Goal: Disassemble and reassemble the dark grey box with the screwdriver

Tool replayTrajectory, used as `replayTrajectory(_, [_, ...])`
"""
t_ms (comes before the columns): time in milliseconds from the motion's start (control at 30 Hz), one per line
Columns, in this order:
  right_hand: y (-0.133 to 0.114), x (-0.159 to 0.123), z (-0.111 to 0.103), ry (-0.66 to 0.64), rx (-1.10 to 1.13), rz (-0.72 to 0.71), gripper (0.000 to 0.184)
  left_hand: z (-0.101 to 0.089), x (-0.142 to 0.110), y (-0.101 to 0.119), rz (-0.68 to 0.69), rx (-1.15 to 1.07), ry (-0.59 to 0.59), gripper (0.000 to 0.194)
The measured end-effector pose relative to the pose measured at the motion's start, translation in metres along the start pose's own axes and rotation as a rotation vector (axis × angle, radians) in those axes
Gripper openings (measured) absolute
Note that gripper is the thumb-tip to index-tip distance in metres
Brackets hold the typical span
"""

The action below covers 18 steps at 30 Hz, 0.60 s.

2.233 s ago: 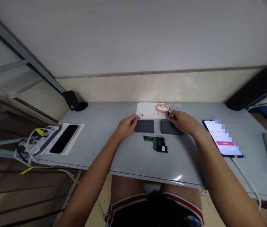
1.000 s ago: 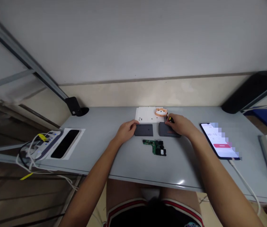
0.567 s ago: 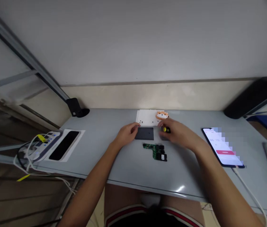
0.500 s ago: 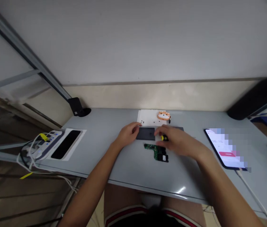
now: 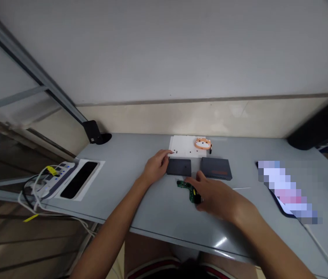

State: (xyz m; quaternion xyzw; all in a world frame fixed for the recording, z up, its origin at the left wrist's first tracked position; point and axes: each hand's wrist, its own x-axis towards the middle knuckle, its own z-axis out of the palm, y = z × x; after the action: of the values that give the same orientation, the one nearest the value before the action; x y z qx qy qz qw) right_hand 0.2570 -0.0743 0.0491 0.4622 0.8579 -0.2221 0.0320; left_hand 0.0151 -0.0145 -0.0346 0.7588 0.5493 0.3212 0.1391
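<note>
My left hand [image 5: 156, 165] rests at the left side of a flat dark cover plate [image 5: 179, 167]. Its fingers are stretched forward, the index tip at the edge of a white paper sheet [image 5: 183, 145] with several tiny dark screws. My right hand [image 5: 214, 193] is over a green circuit board [image 5: 191, 190] and hides its right part. A yellow spot and a thin shaft [image 5: 242, 188] at either side of this hand belong to a screwdriver, mostly hidden in its curled fingers. Beyond it lies a dark box-like casing [image 5: 216, 168].
An orange animal-faced case [image 5: 203, 143] sits on the paper. Rightward lies a phone [image 5: 283, 193] with a cable. On the left are a dark-screened phone [image 5: 80, 179] and a power strip [image 5: 55, 180] with cables. A black cylinder [image 5: 306, 131] stands at the back right.
My right hand has come down toward me, from above the cover plate and casing to the circuit board, uncovering the casing. My left hand has barely moved.
</note>
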Motion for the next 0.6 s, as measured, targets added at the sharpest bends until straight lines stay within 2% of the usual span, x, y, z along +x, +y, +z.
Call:
replayTrajectory(133, [-0.004, 0.006, -0.005, -0.106, -0.026, 0.068, 0.077, -0.004, 0.002, 0.002, -0.157, 0.114, 0.057, 0.028])
replayTrajectory(267, [0.004, 0.008, -0.015, -0.127, 0.07, 0.022, 0.064, -0.01, 0.003, 0.006, -0.224, 0.202, -0.028, 0.018])
replayTrajectory(433, [0.019, 0.017, -0.018, 0.027, 0.228, -0.096, 0.041, -0.008, 0.003, 0.012, -0.165, 0.203, -0.11, 0.021])
replayTrajectory(600, [0.019, 0.031, -0.013, 0.186, -0.012, 0.05, 0.039, -0.006, 0.003, 0.013, -0.107, 0.189, -0.138, 0.023])
